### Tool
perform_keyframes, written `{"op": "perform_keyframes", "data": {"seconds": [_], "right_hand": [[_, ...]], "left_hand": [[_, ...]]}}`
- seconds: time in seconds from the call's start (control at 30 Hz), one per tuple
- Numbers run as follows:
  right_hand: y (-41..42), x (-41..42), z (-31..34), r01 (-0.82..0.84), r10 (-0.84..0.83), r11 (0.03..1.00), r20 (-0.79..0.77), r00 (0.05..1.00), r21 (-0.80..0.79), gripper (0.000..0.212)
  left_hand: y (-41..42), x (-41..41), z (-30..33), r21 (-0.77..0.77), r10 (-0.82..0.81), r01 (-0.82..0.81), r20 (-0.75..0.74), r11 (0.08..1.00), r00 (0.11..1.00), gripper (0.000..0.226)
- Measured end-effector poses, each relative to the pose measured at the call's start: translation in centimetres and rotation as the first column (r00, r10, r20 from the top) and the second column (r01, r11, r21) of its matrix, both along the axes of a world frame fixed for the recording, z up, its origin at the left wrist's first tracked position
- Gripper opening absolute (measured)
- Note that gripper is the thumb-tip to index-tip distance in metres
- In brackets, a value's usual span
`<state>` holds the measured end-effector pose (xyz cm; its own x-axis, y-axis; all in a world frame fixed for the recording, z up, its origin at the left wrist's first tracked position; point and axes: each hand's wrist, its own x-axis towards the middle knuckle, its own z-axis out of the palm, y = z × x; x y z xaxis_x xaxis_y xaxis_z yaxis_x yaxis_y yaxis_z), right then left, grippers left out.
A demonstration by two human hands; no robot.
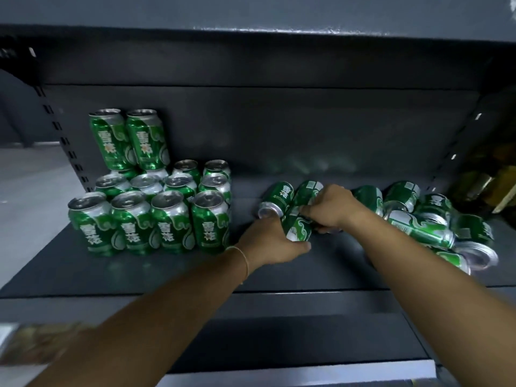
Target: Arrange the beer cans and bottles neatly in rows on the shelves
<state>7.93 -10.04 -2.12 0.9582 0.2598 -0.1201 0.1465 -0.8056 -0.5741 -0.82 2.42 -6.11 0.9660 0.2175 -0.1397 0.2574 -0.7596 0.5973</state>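
Right now both hands meet over the dark shelf (321, 275): the left hand (269, 241) curls round a green can (296, 229) lying on its side, and the right hand (332, 208), just beyond it, grips a second toppled can (307, 192). Left of the left hand stand upright cans in rows (150, 219), two more stacked on top (129, 139). Right of the right hand lies a jumbled heap of fallen cans (435, 224).

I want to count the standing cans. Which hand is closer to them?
Left. The left hand, holding a lying can, is just right of the standing cans; the right hand reaches farther right.
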Motion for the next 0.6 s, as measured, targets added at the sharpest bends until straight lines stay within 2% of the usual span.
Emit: {"op": "perform_keyframes", "data": {"seconds": [0.03, 0.1, 0.27, 0.37, 0.47, 0.53, 0.6], "right_hand": [[0.0, 0.2, -0.2, -0.004, 0.004, 1.0, 0.001, 1.0, 0.005, 0.032], [0.0, 0.5, -0.5, -0.018, 0.018, 1.0, 0.008, 1.0, -0.011, 0.032], [0.0, 0.9, -0.5, -0.052, 0.053, 0.998, 0.018, 0.998, -0.024, 0.027], [-0.1, 1.7, -0.2, -0.091, 0.091, 0.996, -0.004, 0.996, -0.021, 0.016], [-0.7, 2.2, 0.0, -0.099, 0.113, 0.976, -0.067, 0.991, 0.194, 0.011], [-1.3, 2.1, 0.5, -0.144, 0.194, 0.929, -0.119, 0.974, 0.34, 0.02], [-1.9, 2.1, 1.1, -0.279, 0.325, 0.892, -0.075, 0.943, 0.355, 0.035]], "left_hand": [[-0.3, -0.2, -0.4, 0.041, 0.014, -0.015, 0.031, 0.999, 0.999, 0.076], [-0.8, -0.4, -1.0, 0.078, 0.041, -0.048, 0.09, 0.996, 0.995, 0.08], [-0.9, -0.4, -0.6, -0.008, 0.087, -0.087, 0.15, 0.996, 0.985, 0.061], [0.0, -0.1, 1.2, -0.104, 0.113, -0.097, 0.153, 0.99, 0.982, 0.042], [1.1, 0.1, 3.3, -0.162, 0.129, -0.101, 0.171, 0.982, 0.977, 0.034], [2.0, 0.4, 4.6, -0.2, 0.177, -0.14, 0.185, 0.97, 0.967, 0.038], [3.1, 0.7, 6.0, -0.217, 0.204, -0.156, 0.222, 0.964, 0.954, 0.05]]}}
